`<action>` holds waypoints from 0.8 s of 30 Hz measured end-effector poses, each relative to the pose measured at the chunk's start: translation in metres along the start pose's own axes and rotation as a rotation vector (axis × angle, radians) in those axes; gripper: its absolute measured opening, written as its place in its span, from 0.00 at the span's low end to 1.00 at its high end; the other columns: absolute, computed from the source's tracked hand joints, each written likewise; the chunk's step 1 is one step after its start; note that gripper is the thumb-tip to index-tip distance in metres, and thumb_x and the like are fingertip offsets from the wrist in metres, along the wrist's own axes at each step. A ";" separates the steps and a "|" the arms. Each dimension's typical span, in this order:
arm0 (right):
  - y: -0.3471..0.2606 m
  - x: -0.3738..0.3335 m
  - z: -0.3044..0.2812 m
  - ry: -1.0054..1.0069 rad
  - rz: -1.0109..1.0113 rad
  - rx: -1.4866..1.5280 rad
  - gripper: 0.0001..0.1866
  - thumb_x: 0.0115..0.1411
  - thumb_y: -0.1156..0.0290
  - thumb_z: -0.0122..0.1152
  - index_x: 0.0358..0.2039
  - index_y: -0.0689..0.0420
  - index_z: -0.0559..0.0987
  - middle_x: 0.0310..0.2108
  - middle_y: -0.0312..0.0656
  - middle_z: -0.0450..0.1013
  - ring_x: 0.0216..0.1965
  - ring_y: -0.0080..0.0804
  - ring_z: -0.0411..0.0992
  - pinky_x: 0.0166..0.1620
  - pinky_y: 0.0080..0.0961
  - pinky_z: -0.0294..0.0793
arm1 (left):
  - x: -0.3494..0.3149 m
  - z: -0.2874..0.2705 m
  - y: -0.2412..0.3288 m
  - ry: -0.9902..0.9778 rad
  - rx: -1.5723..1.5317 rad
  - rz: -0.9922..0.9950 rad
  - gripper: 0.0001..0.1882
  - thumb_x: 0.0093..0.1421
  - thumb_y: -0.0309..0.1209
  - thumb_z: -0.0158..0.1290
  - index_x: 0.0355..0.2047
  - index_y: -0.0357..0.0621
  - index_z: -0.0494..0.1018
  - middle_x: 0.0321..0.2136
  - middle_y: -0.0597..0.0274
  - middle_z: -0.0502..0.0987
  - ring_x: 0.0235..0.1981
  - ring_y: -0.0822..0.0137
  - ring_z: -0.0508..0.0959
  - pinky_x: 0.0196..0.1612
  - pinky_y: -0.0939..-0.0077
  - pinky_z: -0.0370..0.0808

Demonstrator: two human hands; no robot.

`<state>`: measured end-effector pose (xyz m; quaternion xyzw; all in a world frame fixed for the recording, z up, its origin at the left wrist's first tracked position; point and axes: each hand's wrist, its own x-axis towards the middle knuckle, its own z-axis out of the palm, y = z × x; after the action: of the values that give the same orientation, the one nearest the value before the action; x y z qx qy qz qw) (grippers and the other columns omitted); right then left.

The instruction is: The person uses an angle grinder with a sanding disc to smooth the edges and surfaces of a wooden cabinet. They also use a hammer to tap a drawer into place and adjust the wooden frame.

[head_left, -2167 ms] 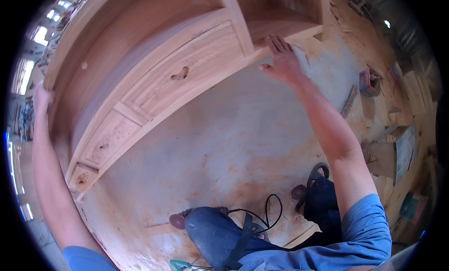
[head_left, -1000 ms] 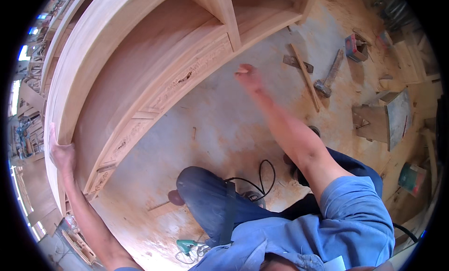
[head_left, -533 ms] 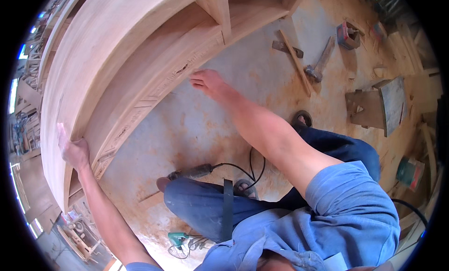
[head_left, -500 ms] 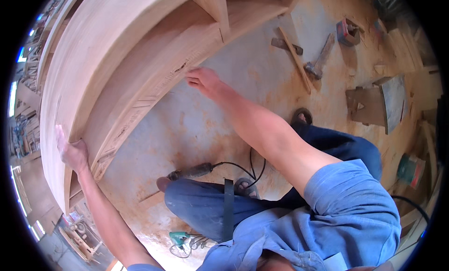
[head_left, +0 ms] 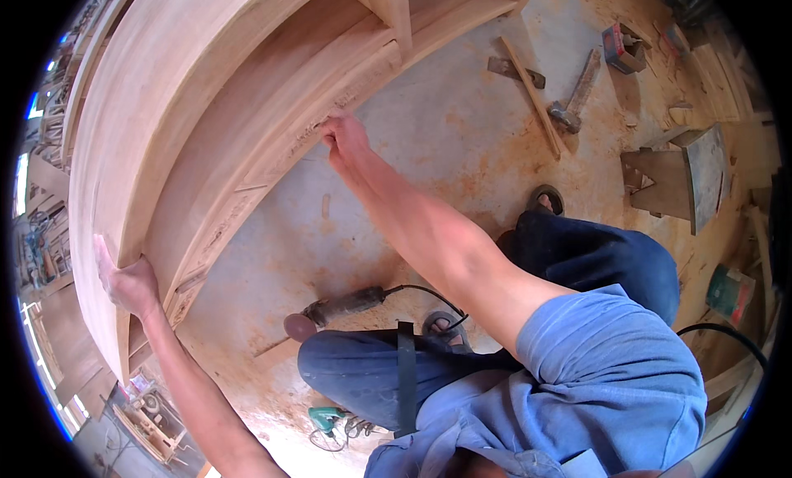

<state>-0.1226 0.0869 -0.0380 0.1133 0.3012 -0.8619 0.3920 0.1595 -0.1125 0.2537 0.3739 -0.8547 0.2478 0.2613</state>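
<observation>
Left hand point(head_left: 130, 287) grips the wooden cabinet point(head_left: 239, 123), right hand point(head_left: 345, 135) at its front.

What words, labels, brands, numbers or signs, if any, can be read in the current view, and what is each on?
None can be read.
Red and blue box: any markings are too small to read.
Green and red container: any print is too small and unclear to read.
Wooden cabinet: no lettering visible.
</observation>
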 end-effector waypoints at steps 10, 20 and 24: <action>-0.007 -0.054 0.000 -0.073 0.050 0.223 0.09 0.56 0.84 0.58 0.25 0.53 0.72 0.25 0.32 0.66 0.31 0.23 0.67 0.33 0.21 0.65 | -0.010 -0.006 -0.017 0.025 0.029 0.041 0.33 0.48 0.24 0.64 0.58 0.40 0.75 0.56 0.53 0.78 0.57 0.52 0.77 0.61 0.62 0.73; -0.004 -0.003 0.026 0.029 0.048 0.030 0.11 0.50 0.86 0.59 0.24 0.53 0.72 0.23 0.31 0.66 0.28 0.24 0.66 0.35 0.22 0.66 | -0.008 0.002 -0.020 0.046 0.025 0.072 0.34 0.47 0.22 0.64 0.58 0.40 0.75 0.56 0.53 0.78 0.56 0.52 0.78 0.61 0.63 0.73; -0.001 -0.002 0.021 -0.055 0.069 -0.023 0.11 0.51 0.85 0.58 0.23 0.52 0.71 0.22 0.30 0.66 0.26 0.23 0.66 0.31 0.23 0.64 | -0.013 0.001 -0.025 0.051 -0.007 0.093 0.34 0.47 0.22 0.64 0.58 0.39 0.74 0.56 0.51 0.78 0.57 0.51 0.78 0.61 0.62 0.72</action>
<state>-0.1212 0.0762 -0.0201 0.0953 0.2964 -0.8471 0.4307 0.1859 -0.1209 0.2502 0.3262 -0.8651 0.2661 0.2727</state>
